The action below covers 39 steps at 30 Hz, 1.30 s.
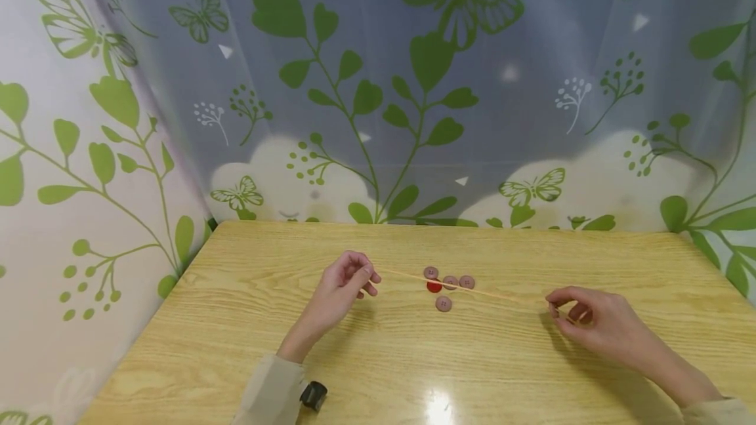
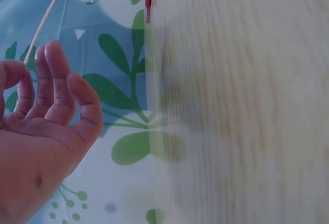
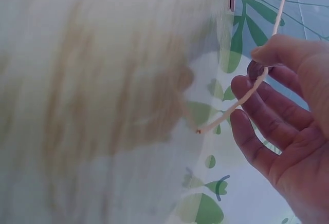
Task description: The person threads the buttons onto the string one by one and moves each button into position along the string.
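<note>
Your L hand pinched a thin, pale cord btwn thumb & index, other fingers loosely bent; your R hand pinched the cord w/ a small dark roundish piece, exact kind unclear, a short tail of cord hanging past the fingers. Cord ran nearly straight btwn both hands, raised off the glossy wood-grain table. In head view it crossed in front of round btns: 4 pinkish-brown btns w/ tiny holes & 1 red btn, clustered btwn your hands, nearer the L
</note>
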Each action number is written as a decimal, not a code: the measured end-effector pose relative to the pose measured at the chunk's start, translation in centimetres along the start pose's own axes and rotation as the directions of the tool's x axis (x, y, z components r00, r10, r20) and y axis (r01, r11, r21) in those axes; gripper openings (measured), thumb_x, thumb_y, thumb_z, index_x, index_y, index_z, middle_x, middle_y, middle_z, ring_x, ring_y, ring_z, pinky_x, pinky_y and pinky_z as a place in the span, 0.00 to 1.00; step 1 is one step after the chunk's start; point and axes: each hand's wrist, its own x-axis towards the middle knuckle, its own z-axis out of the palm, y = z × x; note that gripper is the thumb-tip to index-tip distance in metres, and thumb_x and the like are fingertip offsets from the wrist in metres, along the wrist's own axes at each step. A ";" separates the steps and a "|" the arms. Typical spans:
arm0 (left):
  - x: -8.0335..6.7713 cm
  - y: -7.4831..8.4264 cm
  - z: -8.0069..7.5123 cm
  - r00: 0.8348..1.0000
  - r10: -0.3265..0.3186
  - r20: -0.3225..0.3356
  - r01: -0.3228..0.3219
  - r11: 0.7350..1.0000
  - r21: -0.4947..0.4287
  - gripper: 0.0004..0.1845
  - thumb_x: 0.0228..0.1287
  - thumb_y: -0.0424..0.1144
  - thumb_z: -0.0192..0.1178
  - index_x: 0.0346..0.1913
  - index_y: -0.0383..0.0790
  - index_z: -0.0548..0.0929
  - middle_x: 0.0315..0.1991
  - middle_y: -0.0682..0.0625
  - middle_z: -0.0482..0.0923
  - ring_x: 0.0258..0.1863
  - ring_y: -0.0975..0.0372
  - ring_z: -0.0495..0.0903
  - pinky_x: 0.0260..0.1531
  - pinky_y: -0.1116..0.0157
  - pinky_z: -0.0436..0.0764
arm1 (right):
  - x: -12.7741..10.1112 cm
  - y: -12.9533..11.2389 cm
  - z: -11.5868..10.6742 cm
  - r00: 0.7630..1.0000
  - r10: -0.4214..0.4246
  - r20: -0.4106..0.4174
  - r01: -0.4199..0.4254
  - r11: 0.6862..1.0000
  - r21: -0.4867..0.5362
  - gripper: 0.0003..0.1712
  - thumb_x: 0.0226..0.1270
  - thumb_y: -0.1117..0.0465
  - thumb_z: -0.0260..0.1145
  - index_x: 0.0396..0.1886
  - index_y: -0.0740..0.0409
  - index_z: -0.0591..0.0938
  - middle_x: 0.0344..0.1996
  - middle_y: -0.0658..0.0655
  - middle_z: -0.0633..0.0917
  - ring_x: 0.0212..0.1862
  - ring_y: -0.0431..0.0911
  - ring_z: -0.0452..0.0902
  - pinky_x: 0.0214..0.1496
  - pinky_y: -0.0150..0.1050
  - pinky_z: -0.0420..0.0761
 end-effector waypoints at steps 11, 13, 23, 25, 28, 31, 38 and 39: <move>-0.1 -0.1 -0.3 1.000 -0.008 -0.020 0.009 1.000 0.006 0.07 0.81 0.37 0.50 0.50 0.37 0.75 0.44 0.39 0.84 0.37 0.61 0.85 0.43 0.58 0.83 | -0.2 0.3 -0.5 0.999 -0.028 0.019 0.028 1.000 -0.011 0.22 0.45 0.76 0.77 0.41 0.55 0.86 0.24 0.45 0.87 0.23 0.23 0.72 0.24 0.21 0.70; -0.1 -0.2 -0.4 1.000 -0.006 -0.020 0.006 1.000 0.006 0.07 0.81 0.38 0.50 0.50 0.37 0.75 0.44 0.39 0.84 0.37 0.61 0.85 0.43 0.58 0.83 | -0.2 0.4 -0.6 0.999 -0.025 0.030 0.026 1.000 -0.012 0.22 0.45 0.76 0.77 0.41 0.55 0.86 0.23 0.43 0.86 0.22 0.22 0.72 0.23 0.21 0.69; -0.1 -0.3 -0.7 1.000 0.002 -0.025 -0.002 1.000 0.007 0.07 0.80 0.38 0.51 0.50 0.37 0.75 0.43 0.40 0.84 0.36 0.63 0.85 0.41 0.60 0.83 | -0.6 0.7 -1.1 0.997 0.024 0.078 -0.023 1.000 -0.008 0.20 0.48 0.75 0.77 0.42 0.56 0.86 0.23 0.41 0.86 0.23 0.23 0.73 0.23 0.23 0.70; -0.1 -0.3 -0.7 1.000 0.004 -0.025 -0.004 1.000 0.008 0.08 0.81 0.38 0.51 0.50 0.36 0.74 0.43 0.40 0.84 0.36 0.63 0.85 0.41 0.60 0.82 | -0.7 0.7 -1.1 0.997 0.028 0.079 -0.027 1.000 -0.015 0.20 0.48 0.75 0.77 0.42 0.56 0.86 0.24 0.43 0.87 0.24 0.23 0.73 0.23 0.23 0.71; -0.1 -0.3 -0.8 1.000 0.005 -0.024 -0.005 1.000 0.011 0.09 0.81 0.39 0.51 0.51 0.35 0.74 0.44 0.39 0.83 0.37 0.63 0.85 0.42 0.61 0.82 | -0.6 0.8 -1.1 0.996 0.032 0.078 -0.030 0.999 -0.025 0.20 0.48 0.74 0.78 0.41 0.55 0.86 0.26 0.45 0.88 0.25 0.23 0.73 0.22 0.24 0.72; -0.1 -0.2 -0.9 1.000 0.002 -0.024 -0.001 1.000 0.017 0.08 0.81 0.38 0.51 0.51 0.36 0.74 0.45 0.39 0.83 0.37 0.63 0.85 0.42 0.60 0.82 | -0.6 0.8 -1.1 0.996 0.035 0.085 -0.033 0.999 -0.030 0.19 0.48 0.74 0.78 0.41 0.55 0.86 0.27 0.46 0.88 0.25 0.23 0.73 0.22 0.25 0.72; 0.0 -0.1 -0.9 1.000 0.002 -0.028 -0.002 1.000 0.021 0.09 0.81 0.39 0.51 0.51 0.36 0.74 0.45 0.38 0.83 0.37 0.63 0.85 0.42 0.60 0.82 | -0.4 1.2 -1.1 0.995 0.021 0.093 -0.019 1.000 -0.024 0.20 0.48 0.75 0.77 0.40 0.54 0.86 0.29 0.48 0.89 0.27 0.23 0.75 0.23 0.25 0.74; -0.1 0.0 -0.9 1.000 0.004 -0.027 -0.004 1.000 0.023 0.10 0.81 0.40 0.51 0.51 0.35 0.74 0.45 0.38 0.83 0.37 0.63 0.85 0.42 0.61 0.82 | -0.4 1.2 -1.1 0.996 0.018 0.091 -0.015 1.000 -0.026 0.20 0.48 0.75 0.77 0.40 0.53 0.86 0.29 0.48 0.89 0.28 0.23 0.75 0.24 0.25 0.74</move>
